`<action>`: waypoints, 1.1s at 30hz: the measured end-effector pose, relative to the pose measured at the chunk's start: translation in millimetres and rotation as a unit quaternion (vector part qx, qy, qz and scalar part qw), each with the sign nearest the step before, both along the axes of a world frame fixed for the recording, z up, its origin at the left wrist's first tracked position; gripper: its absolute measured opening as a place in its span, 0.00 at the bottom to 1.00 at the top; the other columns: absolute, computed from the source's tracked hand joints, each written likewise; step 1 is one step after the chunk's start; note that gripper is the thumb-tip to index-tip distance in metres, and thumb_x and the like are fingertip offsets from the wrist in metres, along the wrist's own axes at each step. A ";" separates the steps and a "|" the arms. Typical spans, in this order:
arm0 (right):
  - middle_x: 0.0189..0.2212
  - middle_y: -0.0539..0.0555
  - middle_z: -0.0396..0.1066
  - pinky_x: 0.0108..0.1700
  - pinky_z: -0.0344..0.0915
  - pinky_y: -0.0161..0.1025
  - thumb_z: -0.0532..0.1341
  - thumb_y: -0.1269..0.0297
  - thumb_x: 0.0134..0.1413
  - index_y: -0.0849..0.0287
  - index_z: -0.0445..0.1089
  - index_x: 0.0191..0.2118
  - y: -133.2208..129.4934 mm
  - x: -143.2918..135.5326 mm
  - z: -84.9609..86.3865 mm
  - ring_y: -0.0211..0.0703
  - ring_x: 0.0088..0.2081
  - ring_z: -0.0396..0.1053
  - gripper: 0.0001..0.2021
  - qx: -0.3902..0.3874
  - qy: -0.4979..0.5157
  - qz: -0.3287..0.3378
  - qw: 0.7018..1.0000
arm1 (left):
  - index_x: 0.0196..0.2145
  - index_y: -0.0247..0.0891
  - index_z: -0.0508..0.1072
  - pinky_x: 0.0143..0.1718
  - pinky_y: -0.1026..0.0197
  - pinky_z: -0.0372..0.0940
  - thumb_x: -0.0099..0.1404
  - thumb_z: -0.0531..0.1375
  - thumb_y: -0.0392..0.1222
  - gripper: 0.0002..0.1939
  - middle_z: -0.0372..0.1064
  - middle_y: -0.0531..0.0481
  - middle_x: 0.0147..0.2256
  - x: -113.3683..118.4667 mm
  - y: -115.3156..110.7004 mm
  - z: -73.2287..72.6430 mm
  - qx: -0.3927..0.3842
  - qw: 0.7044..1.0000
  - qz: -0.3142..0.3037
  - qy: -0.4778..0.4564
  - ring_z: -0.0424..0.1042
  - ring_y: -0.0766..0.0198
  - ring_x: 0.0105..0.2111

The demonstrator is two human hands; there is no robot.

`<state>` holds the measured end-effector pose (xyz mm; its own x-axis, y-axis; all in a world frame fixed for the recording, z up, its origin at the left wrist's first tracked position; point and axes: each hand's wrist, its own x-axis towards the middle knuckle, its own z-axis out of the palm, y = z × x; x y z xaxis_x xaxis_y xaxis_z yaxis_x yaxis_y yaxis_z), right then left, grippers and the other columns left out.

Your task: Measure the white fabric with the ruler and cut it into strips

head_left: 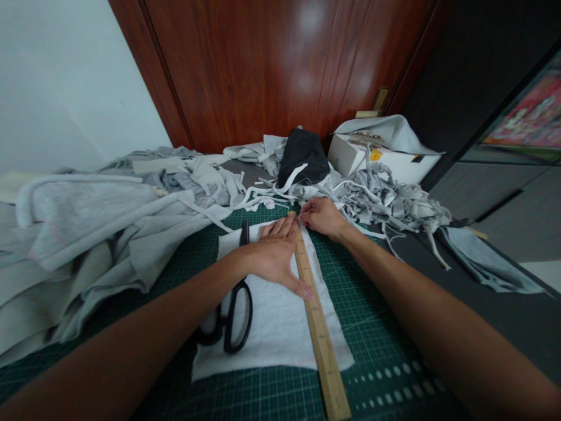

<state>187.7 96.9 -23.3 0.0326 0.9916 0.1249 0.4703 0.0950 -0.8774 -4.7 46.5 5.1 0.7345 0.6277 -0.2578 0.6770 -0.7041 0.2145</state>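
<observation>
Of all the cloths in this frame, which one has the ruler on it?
The white cloth spread flat on the green mat, under the ruler and left hand; the cloths at left lie heaped, with no ruler on them.

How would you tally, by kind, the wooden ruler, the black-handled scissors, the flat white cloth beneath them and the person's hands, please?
Wooden ruler: 1
Black-handled scissors: 1
Flat white cloth: 1
Hands: 2, left hand and right hand
Total: 5

No legible text or numbers, only faint marks on the wooden ruler (321,333).
</observation>
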 end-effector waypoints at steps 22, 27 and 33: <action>0.11 0.45 0.67 0.14 0.55 0.29 0.64 0.78 0.47 0.58 0.70 0.24 -8.4 2.0 10.0 0.34 0.12 0.61 0.08 -0.025 -0.015 0.059 0.998 | 0.76 0.25 0.24 0.74 0.34 0.32 0.40 0.61 0.87 0.88 0.17 0.29 0.76 2.2 -2.0 2.6 -0.006 1.000 0.013 0.009 0.20 0.28 0.75; 0.11 0.46 0.67 0.12 0.53 0.29 0.65 0.78 0.45 0.59 0.71 0.23 -11.9 2.6 14.4 0.34 0.12 0.61 0.08 -0.043 -0.021 0.087 0.995 | 0.76 0.22 0.27 0.75 0.37 0.31 0.42 0.62 0.85 0.86 0.16 0.27 0.75 1.2 -1.3 1.6 -0.004 1.000 0.013 0.019 0.19 0.31 0.75; 0.12 0.47 0.69 0.11 0.52 0.29 0.66 0.79 0.44 0.60 0.71 0.23 -17.8 5.8 21.5 0.34 0.12 0.61 0.08 -0.065 -0.022 0.120 0.990 | 0.76 0.22 0.27 0.75 0.37 0.31 0.44 0.62 0.83 0.84 0.14 0.26 0.75 -0.4 0.8 -1.0 0.008 1.000 0.002 0.007 0.19 0.32 0.75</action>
